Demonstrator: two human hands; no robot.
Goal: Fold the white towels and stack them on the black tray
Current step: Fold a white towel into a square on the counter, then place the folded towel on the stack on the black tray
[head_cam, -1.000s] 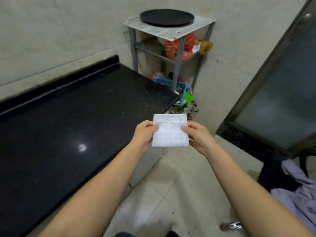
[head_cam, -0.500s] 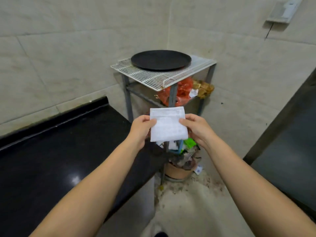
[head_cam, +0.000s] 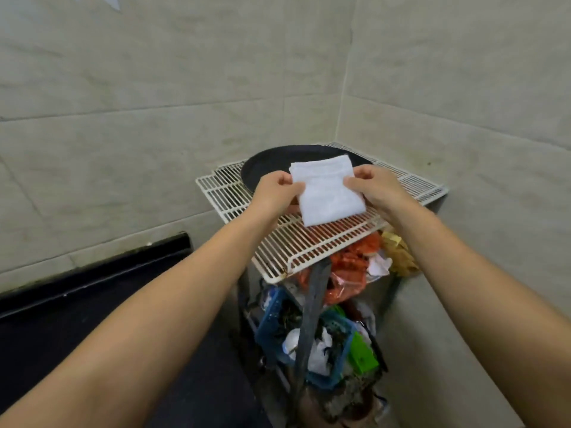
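Observation:
A small folded white towel is held flat between both hands, above the near edge of the round black tray. My left hand pinches its left edge and my right hand pinches its right edge. The tray lies on a white wire rack in the corner of the room. The towel and my hands hide much of the tray, and the visible part of it holds nothing.
Tiled walls meet in a corner just behind the rack. Under the rack are orange plastic bags and a blue basket full of clutter. A black counter runs along the left wall, below my left arm.
I have walked from the black counter to the corner rack. Both hands carried the folded towel forward and up, and it is now over the tray's near edge.

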